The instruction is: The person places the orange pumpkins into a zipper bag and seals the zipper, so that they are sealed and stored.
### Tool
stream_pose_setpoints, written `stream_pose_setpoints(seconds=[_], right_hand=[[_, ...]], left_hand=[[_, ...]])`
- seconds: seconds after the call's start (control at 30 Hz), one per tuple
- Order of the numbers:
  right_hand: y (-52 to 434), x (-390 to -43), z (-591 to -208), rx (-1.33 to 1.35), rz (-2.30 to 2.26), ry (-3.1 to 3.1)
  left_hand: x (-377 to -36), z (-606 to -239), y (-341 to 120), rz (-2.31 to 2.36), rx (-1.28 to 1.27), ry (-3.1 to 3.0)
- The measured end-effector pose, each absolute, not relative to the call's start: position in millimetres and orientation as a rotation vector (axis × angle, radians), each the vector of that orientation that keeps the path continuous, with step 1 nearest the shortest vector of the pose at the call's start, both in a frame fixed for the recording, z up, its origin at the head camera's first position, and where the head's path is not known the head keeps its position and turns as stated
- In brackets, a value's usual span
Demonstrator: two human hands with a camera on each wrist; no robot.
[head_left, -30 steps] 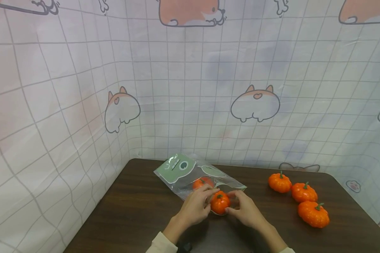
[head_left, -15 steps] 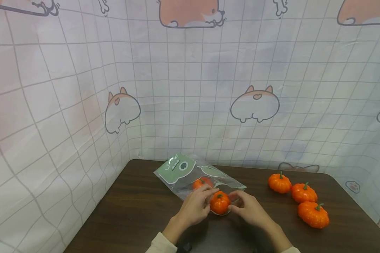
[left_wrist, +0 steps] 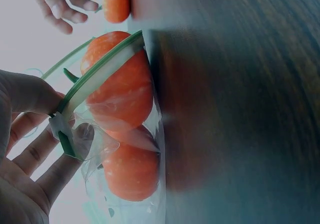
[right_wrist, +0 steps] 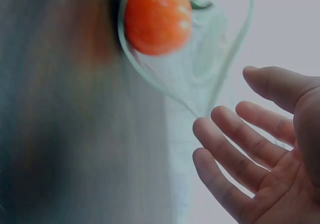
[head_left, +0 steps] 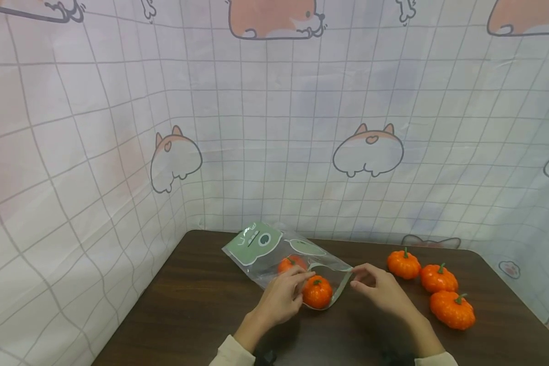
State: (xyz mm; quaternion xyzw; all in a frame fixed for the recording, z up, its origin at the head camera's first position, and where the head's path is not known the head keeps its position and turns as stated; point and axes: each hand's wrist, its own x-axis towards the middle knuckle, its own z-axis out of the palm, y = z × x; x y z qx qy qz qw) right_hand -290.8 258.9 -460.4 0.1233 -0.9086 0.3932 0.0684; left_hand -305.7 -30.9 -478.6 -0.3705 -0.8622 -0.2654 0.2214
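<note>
A clear zip bag (head_left: 274,252) with a green label lies on the dark wooden table (head_left: 201,305). One orange pumpkin (head_left: 291,264) sits deep inside it and a second pumpkin (head_left: 317,292) sits in its open mouth. My left hand (head_left: 298,284) pinches the green zip rim (left_wrist: 95,77) at the mouth's left side, thumb against fingers (left_wrist: 75,139). My right hand (head_left: 358,277) hovers just right of the mouth with relaxed fingers (right_wrist: 235,154) and holds nothing. In the right wrist view the mouth's pumpkin (right_wrist: 157,17) shows behind the clear rim.
Three more orange pumpkins stand in a row at the right of the table: a far pumpkin (head_left: 404,264), a middle pumpkin (head_left: 439,278) and a near pumpkin (head_left: 453,309). A checked cartoon cloth (head_left: 274,127) walls the table at the back and both sides.
My right hand has let go of the pumpkin at the bag's mouth and drawn back to the right. The pumpkin now rests inside the rim. The left hand has kept its pinch.
</note>
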Motion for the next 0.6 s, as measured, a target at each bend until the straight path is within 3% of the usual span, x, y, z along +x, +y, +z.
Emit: stream_pose_setpoints(seconds=[0.6], right_hand=[[364.9,-252.8,-430.0,0.053,0.986,-2.567]], left_hand=[[-309.5,-480.7,-27.3,-0.776,-1.021,-2.408]])
